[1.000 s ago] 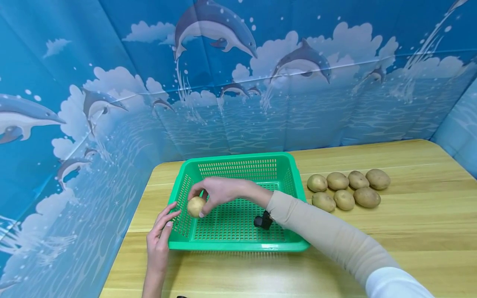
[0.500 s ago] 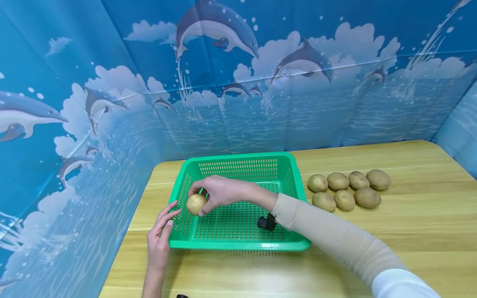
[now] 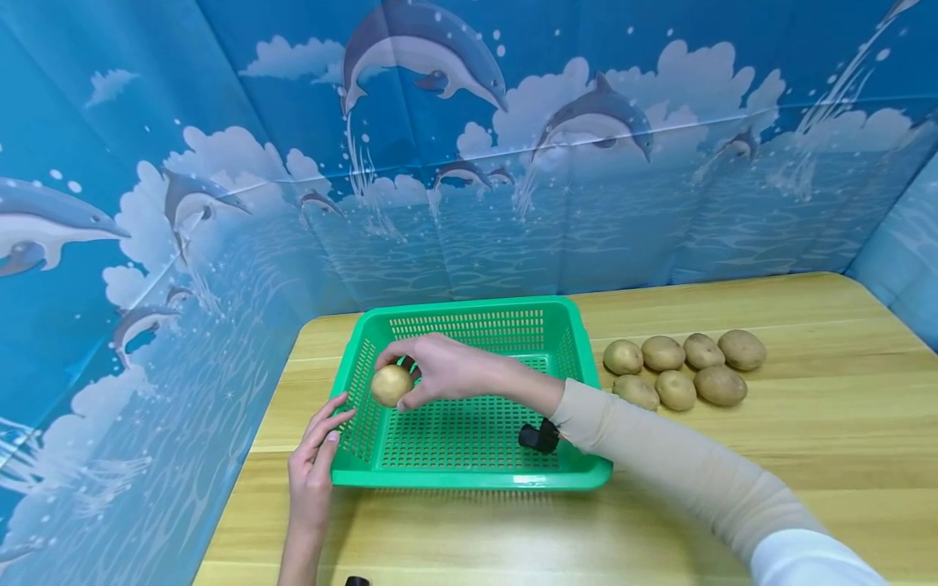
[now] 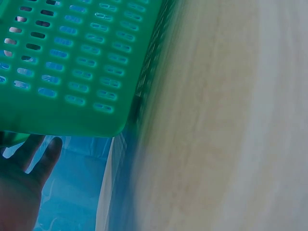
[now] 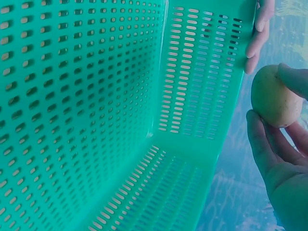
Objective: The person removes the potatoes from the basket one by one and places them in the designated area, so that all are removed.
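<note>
A green perforated plastic basket (image 3: 469,482) stands on the wooden table. My right hand (image 3: 450,370) is above the left part of the basket and grips a potato (image 3: 392,386) between thumb and fingers. In the right wrist view that potato (image 5: 275,96) is off the basket floor, beside the rim. My left hand (image 3: 315,456) rests against the basket's left rim with its fingers fairly straight. The left wrist view shows some fingers of the left hand (image 4: 21,185) near the basket's edge.
Several potatoes (image 3: 676,391) lie in two rows on the table (image 3: 806,456), right of the basket. A black camera (image 3: 538,437) is worn on the right wrist. A blue dolphin-print curtain (image 3: 469,244) hangs behind the table and along its left side.
My right hand, still holding the potato, has shifted slightly up and right in the head view. The right forearm has moved right too. The left hand stays at the rim.
</note>
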`<state>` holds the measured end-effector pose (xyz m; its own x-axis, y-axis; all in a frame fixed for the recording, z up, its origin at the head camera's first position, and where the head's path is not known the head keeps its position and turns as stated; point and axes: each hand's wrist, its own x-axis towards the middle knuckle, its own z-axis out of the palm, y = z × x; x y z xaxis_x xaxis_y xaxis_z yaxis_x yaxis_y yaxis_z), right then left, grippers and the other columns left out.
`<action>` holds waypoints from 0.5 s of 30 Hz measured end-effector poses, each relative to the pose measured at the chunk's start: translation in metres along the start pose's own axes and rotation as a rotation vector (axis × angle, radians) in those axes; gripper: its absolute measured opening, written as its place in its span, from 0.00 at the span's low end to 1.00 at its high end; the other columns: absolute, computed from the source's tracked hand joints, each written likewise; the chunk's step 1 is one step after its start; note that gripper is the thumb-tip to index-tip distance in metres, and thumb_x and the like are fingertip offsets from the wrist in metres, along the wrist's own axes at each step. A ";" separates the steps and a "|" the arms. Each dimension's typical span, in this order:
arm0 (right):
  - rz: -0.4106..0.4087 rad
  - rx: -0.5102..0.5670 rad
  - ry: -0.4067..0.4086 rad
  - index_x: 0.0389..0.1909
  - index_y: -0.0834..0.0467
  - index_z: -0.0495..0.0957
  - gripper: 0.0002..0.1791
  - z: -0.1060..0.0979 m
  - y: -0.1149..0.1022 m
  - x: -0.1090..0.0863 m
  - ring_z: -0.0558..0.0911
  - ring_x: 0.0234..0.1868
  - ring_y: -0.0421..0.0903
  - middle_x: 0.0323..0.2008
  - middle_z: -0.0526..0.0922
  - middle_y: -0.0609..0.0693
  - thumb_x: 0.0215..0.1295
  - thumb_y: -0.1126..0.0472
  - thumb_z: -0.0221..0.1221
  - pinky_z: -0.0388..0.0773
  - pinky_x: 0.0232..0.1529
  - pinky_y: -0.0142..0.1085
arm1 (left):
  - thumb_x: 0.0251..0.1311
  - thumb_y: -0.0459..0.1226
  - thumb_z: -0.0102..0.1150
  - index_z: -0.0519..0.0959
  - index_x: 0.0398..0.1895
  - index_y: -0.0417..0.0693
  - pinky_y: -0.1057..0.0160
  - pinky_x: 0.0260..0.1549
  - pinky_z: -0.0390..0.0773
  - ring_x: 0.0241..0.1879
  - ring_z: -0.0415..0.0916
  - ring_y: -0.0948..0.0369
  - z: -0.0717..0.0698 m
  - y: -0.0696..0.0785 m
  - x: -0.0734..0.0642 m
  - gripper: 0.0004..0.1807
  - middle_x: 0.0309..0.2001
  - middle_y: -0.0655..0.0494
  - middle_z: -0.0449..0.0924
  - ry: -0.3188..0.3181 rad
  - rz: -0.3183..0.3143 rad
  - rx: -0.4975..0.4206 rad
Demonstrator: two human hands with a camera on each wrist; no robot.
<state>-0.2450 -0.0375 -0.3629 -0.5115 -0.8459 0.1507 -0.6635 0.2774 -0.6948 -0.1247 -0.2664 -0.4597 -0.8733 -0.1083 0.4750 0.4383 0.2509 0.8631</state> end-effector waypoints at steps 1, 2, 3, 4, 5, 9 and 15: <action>0.006 -0.001 0.006 0.55 0.50 0.77 0.27 -0.001 0.000 -0.001 0.81 0.43 0.38 0.46 0.80 0.40 0.53 0.61 0.73 0.77 0.43 0.28 | 0.71 0.23 0.41 0.79 0.53 0.30 0.66 0.64 0.60 0.69 0.61 0.52 0.000 0.000 0.000 0.17 0.65 0.42 0.70 0.000 -0.004 0.000; 0.010 -0.003 0.012 0.55 0.50 0.77 0.27 -0.003 0.000 -0.003 0.81 0.44 0.38 0.46 0.80 0.40 0.53 0.60 0.73 0.77 0.44 0.28 | 0.71 0.23 0.41 0.79 0.53 0.30 0.66 0.64 0.60 0.69 0.61 0.52 0.000 0.000 0.000 0.17 0.65 0.42 0.70 0.000 -0.008 0.000; 0.014 -0.006 0.019 0.55 0.50 0.77 0.27 -0.004 -0.001 -0.004 0.80 0.45 0.38 0.47 0.80 0.40 0.53 0.60 0.73 0.77 0.44 0.28 | 0.71 0.23 0.41 0.78 0.53 0.30 0.66 0.64 0.60 0.69 0.61 0.52 0.000 -0.001 0.000 0.17 0.65 0.42 0.70 -0.001 -0.009 0.002; 0.021 -0.010 0.025 0.56 0.49 0.77 0.27 -0.005 -0.001 -0.005 0.80 0.45 0.37 0.47 0.80 0.40 0.53 0.60 0.73 0.77 0.44 0.28 | 0.71 0.23 0.41 0.78 0.53 0.30 0.65 0.64 0.60 0.69 0.61 0.52 0.000 0.000 0.000 0.17 0.65 0.43 0.70 -0.002 -0.012 0.002; 0.026 -0.013 0.030 0.56 0.49 0.77 0.27 -0.006 -0.002 -0.006 0.80 0.45 0.37 0.46 0.80 0.40 0.53 0.60 0.73 0.77 0.44 0.28 | 0.71 0.24 0.41 0.78 0.53 0.29 0.65 0.64 0.60 0.69 0.61 0.52 -0.001 -0.001 0.000 0.16 0.65 0.43 0.70 -0.003 -0.013 0.002; 0.042 -0.005 0.045 0.57 0.50 0.77 0.28 -0.011 -0.004 -0.010 0.80 0.45 0.36 0.47 0.80 0.40 0.54 0.59 0.73 0.78 0.42 0.29 | 0.71 0.23 0.41 0.78 0.53 0.29 0.65 0.65 0.60 0.69 0.61 0.52 -0.001 -0.001 -0.001 0.16 0.65 0.41 0.70 -0.001 -0.004 0.003; 0.046 -0.020 0.068 0.58 0.52 0.77 0.28 -0.018 -0.009 -0.019 0.80 0.46 0.37 0.47 0.81 0.40 0.56 0.58 0.72 0.78 0.42 0.30 | 0.70 0.22 0.41 0.79 0.53 0.30 0.65 0.65 0.59 0.69 0.61 0.52 0.000 -0.001 -0.001 0.17 0.65 0.41 0.71 0.006 0.000 0.000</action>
<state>-0.2392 -0.0162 -0.3467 -0.5772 -0.7995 0.1666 -0.6486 0.3248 -0.6884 -0.1244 -0.2665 -0.4606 -0.8717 -0.1144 0.4764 0.4386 0.2511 0.8629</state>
